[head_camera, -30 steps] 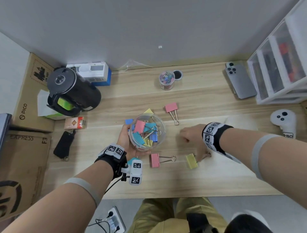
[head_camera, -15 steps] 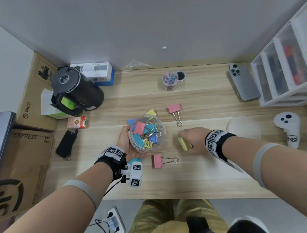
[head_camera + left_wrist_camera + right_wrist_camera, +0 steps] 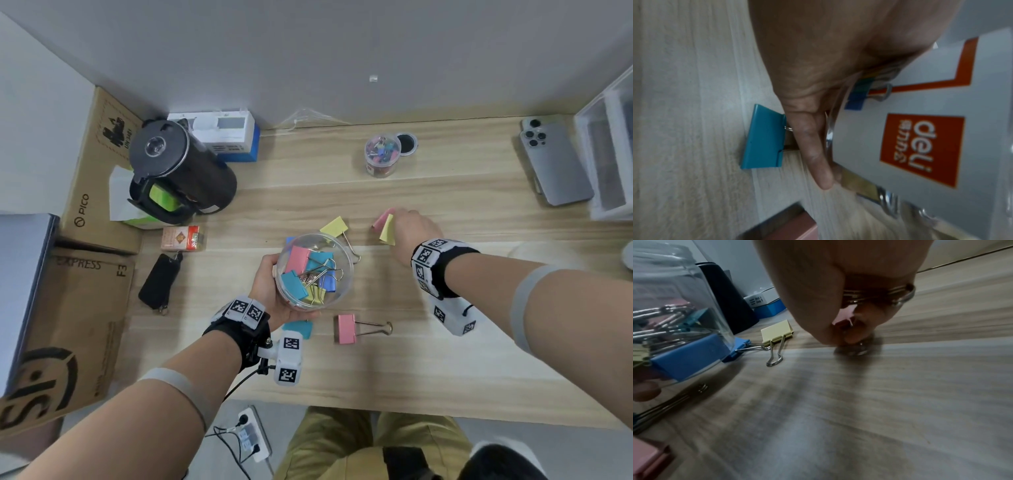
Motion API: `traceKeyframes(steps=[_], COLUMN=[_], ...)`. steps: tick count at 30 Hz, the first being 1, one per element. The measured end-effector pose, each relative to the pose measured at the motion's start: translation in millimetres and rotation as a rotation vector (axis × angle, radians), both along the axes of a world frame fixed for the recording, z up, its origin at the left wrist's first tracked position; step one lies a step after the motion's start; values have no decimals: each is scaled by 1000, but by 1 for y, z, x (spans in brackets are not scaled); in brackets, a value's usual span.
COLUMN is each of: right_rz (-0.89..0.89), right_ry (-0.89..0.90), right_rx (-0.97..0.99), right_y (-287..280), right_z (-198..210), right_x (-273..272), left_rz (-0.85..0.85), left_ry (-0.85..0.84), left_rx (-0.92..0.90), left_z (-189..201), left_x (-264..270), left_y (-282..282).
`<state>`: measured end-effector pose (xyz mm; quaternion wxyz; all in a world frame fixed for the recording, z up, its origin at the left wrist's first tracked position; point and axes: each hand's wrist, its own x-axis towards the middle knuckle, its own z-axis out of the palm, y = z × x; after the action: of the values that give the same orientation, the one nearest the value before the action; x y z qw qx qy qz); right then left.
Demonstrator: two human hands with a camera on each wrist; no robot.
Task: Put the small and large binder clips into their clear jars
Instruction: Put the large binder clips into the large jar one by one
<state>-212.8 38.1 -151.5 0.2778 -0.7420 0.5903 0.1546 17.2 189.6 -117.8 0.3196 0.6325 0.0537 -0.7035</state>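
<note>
Both forearms extended over the desk, each hand occupied.
Left hand [image 3: 270,291], centre of the head view, cups a jar from its left side; right hand [image 3: 409,230], upper right of centre, has its fingers curled, pinching clips.

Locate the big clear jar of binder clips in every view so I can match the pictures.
Head: large clear plastic jar, centre, held by left hand.
Left wrist: right side, orange-labelled wall.
Right wrist: left edge.
Shared landmark: loose yellow binder clip, absent from left wrist.
</note>
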Motion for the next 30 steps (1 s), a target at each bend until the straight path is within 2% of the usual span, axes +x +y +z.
traceKeyframes(steps=[2,5,9,14,18,23,25,27,30], right_rz=[50,61,151,511,814,1005,1108,1123,1079], right_ry=[22,-72,-227,-279,-351,-216,-147,-142,-219], right_rx=[24,66,-16,-185,-197,-29,-62,-84,-114], right_y=[-1,0,-7,-12,2,26,33,39,42], right_z=[4,12,36,85,110,122,120,115,109], right_x=[-3,-8,-14,3,28,54,57,56,49], left_rz=[6,3,-13,-13,-59,-92,-78,-62,-70], left_ry=[-8,-14,-7,-16,-13,-39,-19,19,-14], left_rx=[5,9,-6,-9,2,-4,-4,-11,-18], left_z=[-1,-2,3,4,7,12,12,12,14], left_x=[0,0,0,0,-7,-22,-26,-30,-32], left_y=[-1,-5,-12,-18,-22,-26,-26,-25,-23])
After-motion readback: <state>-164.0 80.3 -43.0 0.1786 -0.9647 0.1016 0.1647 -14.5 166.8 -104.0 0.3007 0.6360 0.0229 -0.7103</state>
